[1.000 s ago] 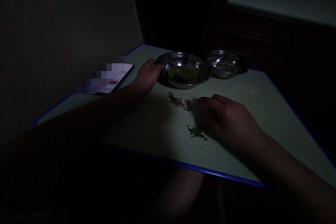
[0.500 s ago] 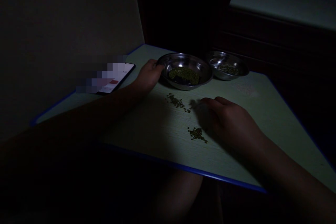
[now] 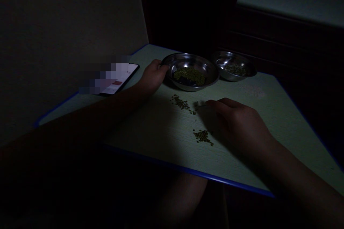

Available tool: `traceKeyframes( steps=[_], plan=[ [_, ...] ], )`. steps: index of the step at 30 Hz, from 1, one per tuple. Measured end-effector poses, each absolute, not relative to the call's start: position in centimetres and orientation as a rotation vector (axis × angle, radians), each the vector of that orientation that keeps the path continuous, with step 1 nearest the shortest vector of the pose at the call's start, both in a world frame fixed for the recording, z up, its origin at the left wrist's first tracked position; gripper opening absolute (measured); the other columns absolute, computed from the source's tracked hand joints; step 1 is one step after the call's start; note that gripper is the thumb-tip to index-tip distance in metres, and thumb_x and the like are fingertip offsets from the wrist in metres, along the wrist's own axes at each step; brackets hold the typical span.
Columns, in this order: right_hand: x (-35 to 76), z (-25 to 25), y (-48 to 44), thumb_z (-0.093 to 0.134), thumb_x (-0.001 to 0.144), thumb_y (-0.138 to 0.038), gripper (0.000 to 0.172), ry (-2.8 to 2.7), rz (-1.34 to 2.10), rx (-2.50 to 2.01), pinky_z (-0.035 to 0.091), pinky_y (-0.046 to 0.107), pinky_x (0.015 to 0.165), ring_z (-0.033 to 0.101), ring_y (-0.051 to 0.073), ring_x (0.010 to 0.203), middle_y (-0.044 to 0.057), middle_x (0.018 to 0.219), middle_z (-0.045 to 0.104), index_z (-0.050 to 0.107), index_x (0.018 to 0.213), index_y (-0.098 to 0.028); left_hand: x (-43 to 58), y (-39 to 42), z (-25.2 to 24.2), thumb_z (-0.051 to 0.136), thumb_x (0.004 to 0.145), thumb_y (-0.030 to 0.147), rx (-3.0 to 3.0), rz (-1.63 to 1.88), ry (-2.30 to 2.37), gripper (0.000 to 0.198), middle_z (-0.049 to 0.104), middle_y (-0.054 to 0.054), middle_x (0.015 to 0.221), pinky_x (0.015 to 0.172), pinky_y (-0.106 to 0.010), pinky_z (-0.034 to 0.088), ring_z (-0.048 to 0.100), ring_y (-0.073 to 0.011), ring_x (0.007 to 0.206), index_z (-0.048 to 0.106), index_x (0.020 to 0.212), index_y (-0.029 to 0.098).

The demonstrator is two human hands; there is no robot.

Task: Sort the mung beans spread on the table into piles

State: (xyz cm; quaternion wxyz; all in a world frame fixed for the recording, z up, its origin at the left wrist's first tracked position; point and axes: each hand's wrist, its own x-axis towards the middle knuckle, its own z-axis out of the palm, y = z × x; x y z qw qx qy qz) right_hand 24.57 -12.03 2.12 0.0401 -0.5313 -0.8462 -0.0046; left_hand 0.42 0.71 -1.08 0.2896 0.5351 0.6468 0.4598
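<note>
My left hand [image 3: 153, 76] is closed on the left rim of a steel bowl [image 3: 205, 67], which holds a heap of small green beans [image 3: 190, 75]. Low over the table, my right hand [image 3: 240, 121] pinches a thin, pale tool [image 3: 202, 106]; its exact kind is too dark to make out. The tool's tip is at the right end of a scattered strip of beans [image 3: 180, 103], just in front of the bowl. Nearer to me, left of my right wrist, lies a second small pile of beans [image 3: 202, 136].
Another steel bowl [image 3: 232, 77] with some beans in it stands behind on the right. Small pale bits [image 3: 254, 91] are scattered near it. A lit phone [image 3: 122, 78] leans at the left. The pale green table [image 3: 150, 132] has a blue edge.
The tool in my right hand was blurred by motion and now shows more sharply over almost the same spot. My left hand keeps its hold on the bowl. The view has shifted slightly.
</note>
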Motion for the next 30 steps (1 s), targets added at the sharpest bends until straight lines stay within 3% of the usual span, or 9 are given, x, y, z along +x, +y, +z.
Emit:
traceKeyframes(
  steps=[13, 30],
  plan=[
    [25.0, 1.5, -11.3, 0.053, 0.096, 0.000, 0.046, -2.640, -0.257, -1.498, 0.056, 0.043, 0.090, 0.078, 0.034, 0.104, 0.018, 0.120, 0.083, 0.081, 0.129, -0.016, 0.4, 0.7, -1.1, 0.059, 0.089, 0.029, 1.432, 1.222, 1.737, 0.007, 0.078, -0.011, 0.118, 0.115, -0.048, 0.051, 0.069, -0.0353, 0.123, 0.061, 0.094, 0.023],
    [24.9, 1.9, -11.7, 0.058, 0.095, -0.001, 0.041, -2.689, -0.144, -1.436, 0.055, 0.041, 0.094, 0.077, 0.033, 0.104, 0.017, 0.117, 0.083, 0.080, 0.127, -0.015, 0.8, -0.3, -0.3, 0.052, 0.093, 0.030, 1.460, 1.164, 1.745, 0.006, 0.073, -0.012, 0.123, 0.116, -0.042, 0.045, 0.064, -0.0279, 0.121, 0.055, 0.090, 0.026]
  ],
)
